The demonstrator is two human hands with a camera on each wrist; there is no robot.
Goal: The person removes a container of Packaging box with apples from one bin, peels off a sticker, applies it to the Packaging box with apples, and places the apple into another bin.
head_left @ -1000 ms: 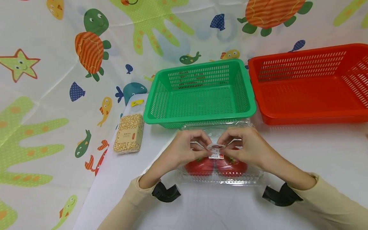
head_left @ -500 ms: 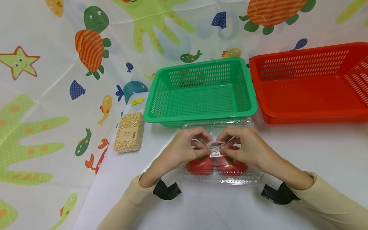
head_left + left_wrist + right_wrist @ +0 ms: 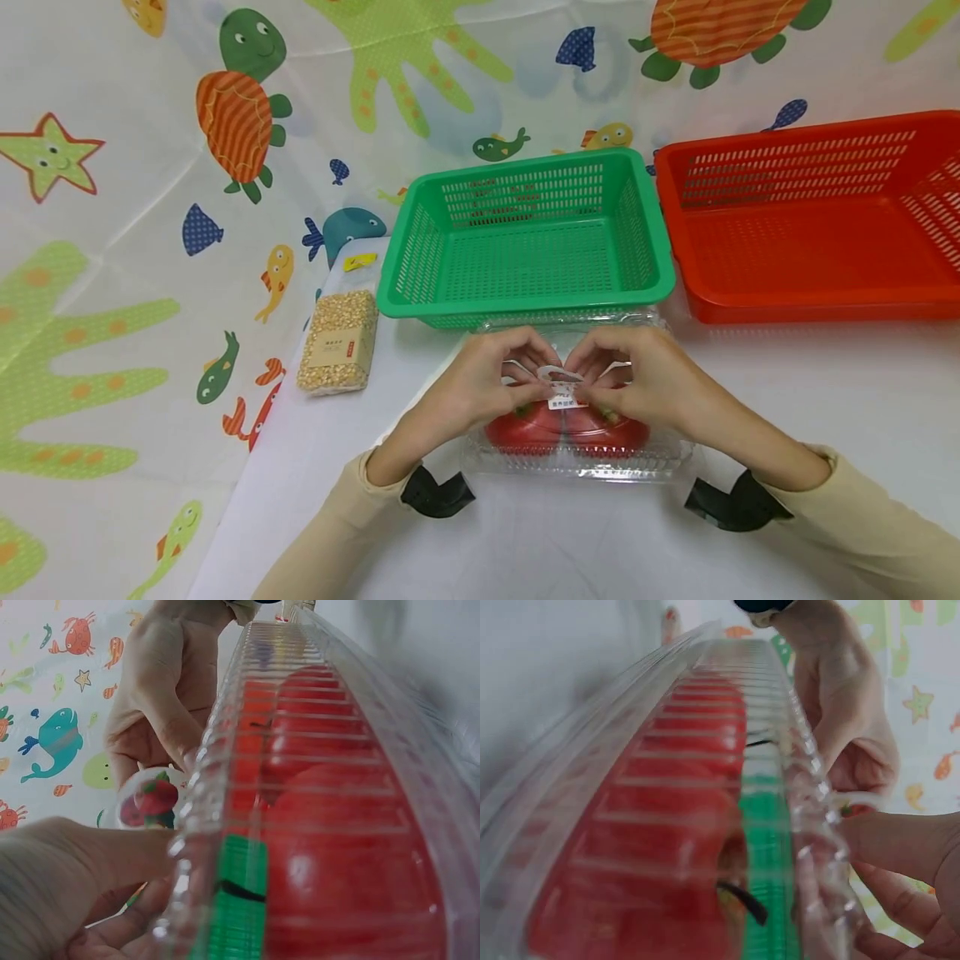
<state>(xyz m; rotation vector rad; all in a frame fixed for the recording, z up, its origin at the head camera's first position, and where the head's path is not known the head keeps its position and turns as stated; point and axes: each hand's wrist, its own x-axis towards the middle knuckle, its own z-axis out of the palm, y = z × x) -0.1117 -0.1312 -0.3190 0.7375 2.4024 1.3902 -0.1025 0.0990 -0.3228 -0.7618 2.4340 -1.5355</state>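
Hands (image 3: 480, 383) (image 3: 641, 375) still pinching white label (image 3: 564, 400), index fingertips (image 3: 552, 358) nearer together

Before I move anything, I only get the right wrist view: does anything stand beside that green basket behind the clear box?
Observer: Yes, the head view shows a red basket to the right of the green basket.
Operator: And on its other side?
Observer: A packet of yellow grains lies to its left.
Operator: What's printed on the thing being pinched?
Observer: In the left wrist view, the white label carries a picture of red fruit with green leaves.
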